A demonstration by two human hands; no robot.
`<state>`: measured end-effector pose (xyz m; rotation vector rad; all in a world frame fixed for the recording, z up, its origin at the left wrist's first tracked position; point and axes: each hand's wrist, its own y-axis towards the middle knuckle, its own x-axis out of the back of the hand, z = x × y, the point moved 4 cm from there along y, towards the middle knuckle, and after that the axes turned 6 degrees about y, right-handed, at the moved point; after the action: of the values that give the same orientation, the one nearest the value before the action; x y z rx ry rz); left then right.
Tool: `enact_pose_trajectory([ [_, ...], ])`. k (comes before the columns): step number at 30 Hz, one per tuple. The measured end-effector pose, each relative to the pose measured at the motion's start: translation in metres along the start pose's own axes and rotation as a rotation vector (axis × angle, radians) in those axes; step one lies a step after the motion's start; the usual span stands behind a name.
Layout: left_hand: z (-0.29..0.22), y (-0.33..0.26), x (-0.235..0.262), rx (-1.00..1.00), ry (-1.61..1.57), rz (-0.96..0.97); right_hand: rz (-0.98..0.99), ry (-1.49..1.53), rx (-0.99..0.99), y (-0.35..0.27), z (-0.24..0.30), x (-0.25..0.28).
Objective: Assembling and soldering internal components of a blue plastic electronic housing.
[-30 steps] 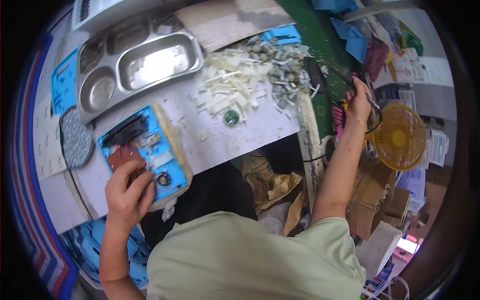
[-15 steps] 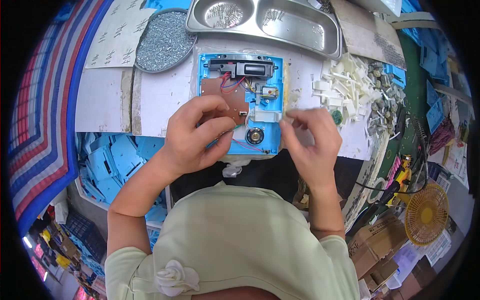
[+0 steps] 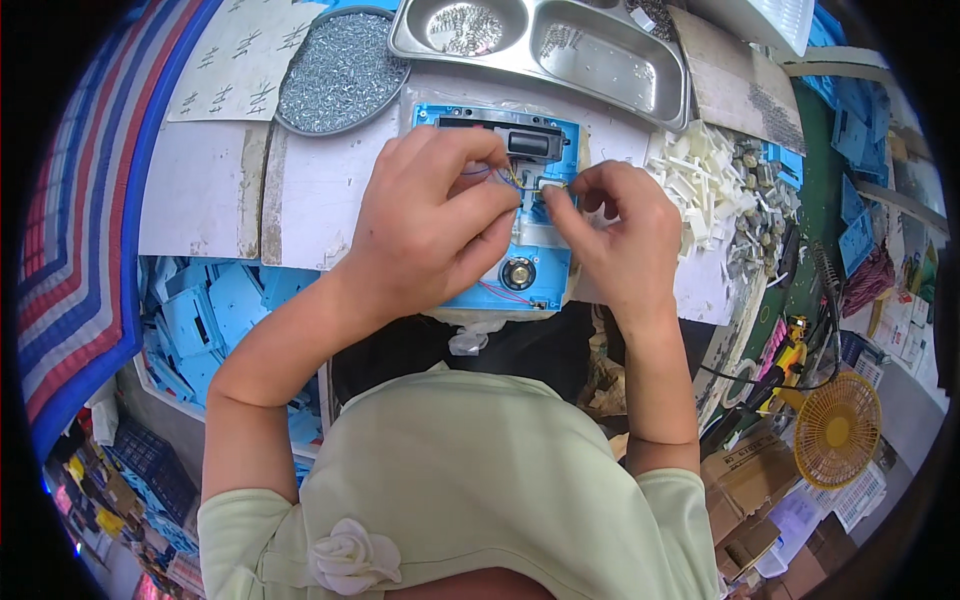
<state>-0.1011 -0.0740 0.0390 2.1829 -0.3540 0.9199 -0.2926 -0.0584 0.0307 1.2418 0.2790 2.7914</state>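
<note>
A blue plastic housing (image 3: 552, 268) lies on the table in front of me. It holds a black compartment (image 3: 535, 145) along its far end, a round speaker (image 3: 518, 272) near its close end and a white plastic piece (image 3: 540, 235). My left hand (image 3: 435, 220) is over the housing's left side, its fingers pinched beside thin blue and yellow wires (image 3: 512, 178); whatever lies between the fingertips is hidden. The brown circuit board is covered by this hand. My right hand (image 3: 625, 235) curls in from the right, thumb and forefinger closed at a small motor (image 3: 551, 185).
Beyond the housing are a round tray of screws (image 3: 342, 75) and a steel compartment tray (image 3: 615, 65). White plastic parts (image 3: 695, 190) and small metal motors (image 3: 750, 215) are heaped at right. Blue housings (image 3: 200, 325) fill a bin at lower left. A yellow fan (image 3: 838, 430) stands right.
Both hands have moved away from me, toward the wires and motor. My left hand now covers the circuit board, and my right fingers have gone from the white piece to the motor.
</note>
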Motion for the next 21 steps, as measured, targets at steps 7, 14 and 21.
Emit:
enact_pose_trajectory([
  [7,0.005,0.004,-0.004,-0.048,-0.004,-0.022,0.168,0.098,-0.236,0.013,-0.005,0.001],
  [14,0.002,0.003,-0.01,-0.1,0.019,0.063,0.19,0.219,-0.287,0.012,-0.016,0.004],
  [21,0.002,0.013,-0.013,-0.047,0.128,0.081,0.173,0.353,-0.277,0.005,-0.018,-0.001],
])
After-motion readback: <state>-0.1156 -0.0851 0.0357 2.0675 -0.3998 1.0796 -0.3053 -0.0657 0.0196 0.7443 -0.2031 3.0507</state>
